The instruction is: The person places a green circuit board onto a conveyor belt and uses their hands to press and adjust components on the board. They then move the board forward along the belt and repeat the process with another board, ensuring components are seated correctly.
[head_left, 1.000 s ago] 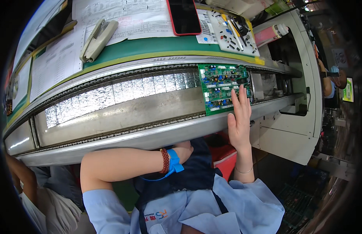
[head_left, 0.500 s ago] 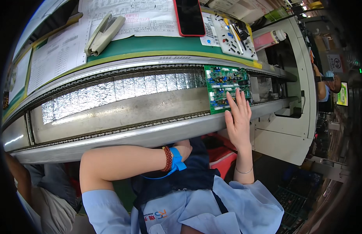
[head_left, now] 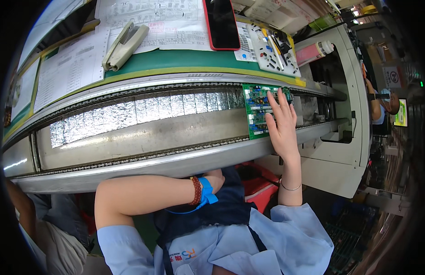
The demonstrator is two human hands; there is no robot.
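A green circuit board crowded with small components spans the two chain rails at the right part of the conveyor. My right hand is over its right side with fingers stretched out and apart, holding nothing. Whether the fingertips touch the components cannot be made out. Below the conveyor's front rail, my left hand is close to the dark apron. Its fingers are mostly hidden. A blue wrist strap and a beaded bracelet are on that wrist.
Behind the conveyor, a green-topped ledge carries papers, a stapler, a red-edged phone and a white tray of small parts and tools. A pale machine housing stands at the right. Another person's arm shows at lower left.
My right hand has moved farther over the board, away from me, and now covers more of its right side. My left hand has hardly moved.
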